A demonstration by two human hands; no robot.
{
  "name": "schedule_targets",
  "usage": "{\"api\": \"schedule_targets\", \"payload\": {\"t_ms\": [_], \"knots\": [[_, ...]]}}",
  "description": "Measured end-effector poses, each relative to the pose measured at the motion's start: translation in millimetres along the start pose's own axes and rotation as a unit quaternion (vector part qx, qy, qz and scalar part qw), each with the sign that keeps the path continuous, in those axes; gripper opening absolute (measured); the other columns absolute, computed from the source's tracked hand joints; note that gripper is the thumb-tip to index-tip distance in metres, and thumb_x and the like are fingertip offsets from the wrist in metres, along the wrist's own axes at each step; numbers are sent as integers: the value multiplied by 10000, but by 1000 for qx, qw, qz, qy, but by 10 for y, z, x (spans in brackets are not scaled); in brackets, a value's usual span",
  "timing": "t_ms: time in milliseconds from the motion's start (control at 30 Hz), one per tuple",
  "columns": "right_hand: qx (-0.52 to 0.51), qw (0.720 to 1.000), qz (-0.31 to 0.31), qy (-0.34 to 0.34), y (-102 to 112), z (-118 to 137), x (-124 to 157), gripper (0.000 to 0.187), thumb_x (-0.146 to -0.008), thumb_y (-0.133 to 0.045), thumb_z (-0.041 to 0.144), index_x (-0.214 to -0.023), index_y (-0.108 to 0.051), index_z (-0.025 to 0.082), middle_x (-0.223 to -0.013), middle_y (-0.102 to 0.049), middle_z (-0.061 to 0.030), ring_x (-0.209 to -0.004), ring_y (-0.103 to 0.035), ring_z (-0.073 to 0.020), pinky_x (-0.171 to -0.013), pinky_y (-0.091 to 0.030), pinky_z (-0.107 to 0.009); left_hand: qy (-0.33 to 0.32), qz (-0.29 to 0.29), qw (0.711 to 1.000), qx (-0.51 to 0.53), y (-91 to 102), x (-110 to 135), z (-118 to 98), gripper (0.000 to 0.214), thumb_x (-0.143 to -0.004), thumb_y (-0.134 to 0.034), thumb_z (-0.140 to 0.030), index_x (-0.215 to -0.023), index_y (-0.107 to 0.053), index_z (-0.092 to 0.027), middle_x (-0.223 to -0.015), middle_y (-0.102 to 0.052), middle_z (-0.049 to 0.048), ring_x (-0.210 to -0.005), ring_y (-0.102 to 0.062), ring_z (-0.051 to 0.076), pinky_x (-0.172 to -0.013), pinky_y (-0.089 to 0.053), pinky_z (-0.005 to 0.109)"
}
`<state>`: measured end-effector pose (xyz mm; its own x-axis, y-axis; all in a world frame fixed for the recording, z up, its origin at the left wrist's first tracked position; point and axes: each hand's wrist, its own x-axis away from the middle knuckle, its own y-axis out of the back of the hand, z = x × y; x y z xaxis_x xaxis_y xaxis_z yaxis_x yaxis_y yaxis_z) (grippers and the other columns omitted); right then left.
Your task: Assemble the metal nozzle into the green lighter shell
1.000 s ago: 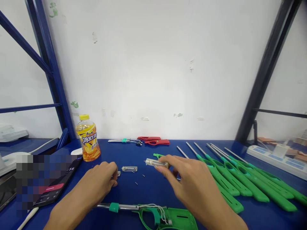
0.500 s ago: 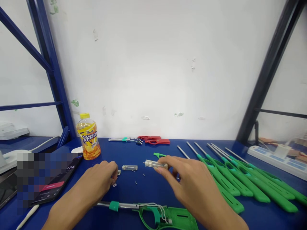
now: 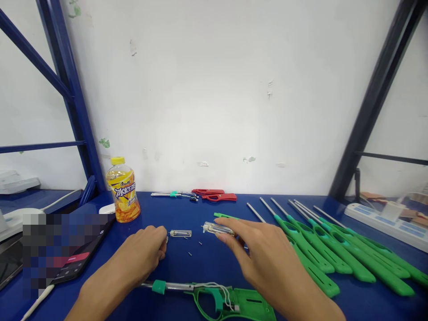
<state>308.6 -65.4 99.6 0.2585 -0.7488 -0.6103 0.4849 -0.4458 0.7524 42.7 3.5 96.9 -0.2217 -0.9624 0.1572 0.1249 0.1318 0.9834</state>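
My right hand [image 3: 264, 249] pinches a clear lighter fuel tank [image 3: 214, 228] between thumb and fingers, its nozzle end pointing left, above the table. My left hand [image 3: 143, 249] is closed, knuckles up, near the left end of a second clear fuel tank [image 3: 181, 233] lying on the table. Its fingertips are hidden, so what they hold is unclear. Small screws [image 3: 190, 254] lie between the hands. Closer to me, an opened green gas lighter [image 3: 252, 303] shows its metal tube, teal trigger and white wires, partly behind my right arm.
Several green long-necked lighters [image 3: 337, 249] lie fanned out at right, beside a white power strip [image 3: 388, 225]. Red lighter shells [image 3: 219, 196] and a metal tube assembly [image 3: 167, 195] lie by the wall. A drink bottle [image 3: 123, 191] and a phone [image 3: 83, 254] are at left.
My left hand has shifted slightly right and turned, covering the small pieces that showed at its fingers. My right hand still holds the fuel tank, almost unmoved.
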Motion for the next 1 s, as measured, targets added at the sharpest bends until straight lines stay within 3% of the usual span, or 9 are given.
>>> {"api": "schedule_targets", "payload": {"t_ms": [133,467,1000], "knots": [[-6,1000,14,-5,13,11,8,231,-1124,-606,263,-1217,-815,296,-1160,-890,-25,-1019,-866,-332,-847,-647,-452,-2,8,1000,-10,18,-3,-96,259,-1066,-741,-414,-1176,-736,-179,-1194,-768,57,-1100,-755,234,-1003,-629,481],[-19,999,24,-16,23,8,0,197,-1115,-622,244,-1181,-797,306,-1097,-877,-3,-955,-853,-290,-821,-613,-409,-38,5,999,17,18,6,-153,251,-1069,-738,-412,-1163,-739,-179,-1186,-769,55,-1106,-752,234,-1011,-625,483],[-26,998,48,-21,45,20,-5,185,-1113,-624,210,-1143,-782,302,-1066,-867,14,-945,-847,-297,-827,-599,-429,-52,2,998,20,76,-25,-239,243,-1069,-738,-409,-1146,-738,-178,-1171,-770,52,-1095,-755,230,-993,-632,470]]}}
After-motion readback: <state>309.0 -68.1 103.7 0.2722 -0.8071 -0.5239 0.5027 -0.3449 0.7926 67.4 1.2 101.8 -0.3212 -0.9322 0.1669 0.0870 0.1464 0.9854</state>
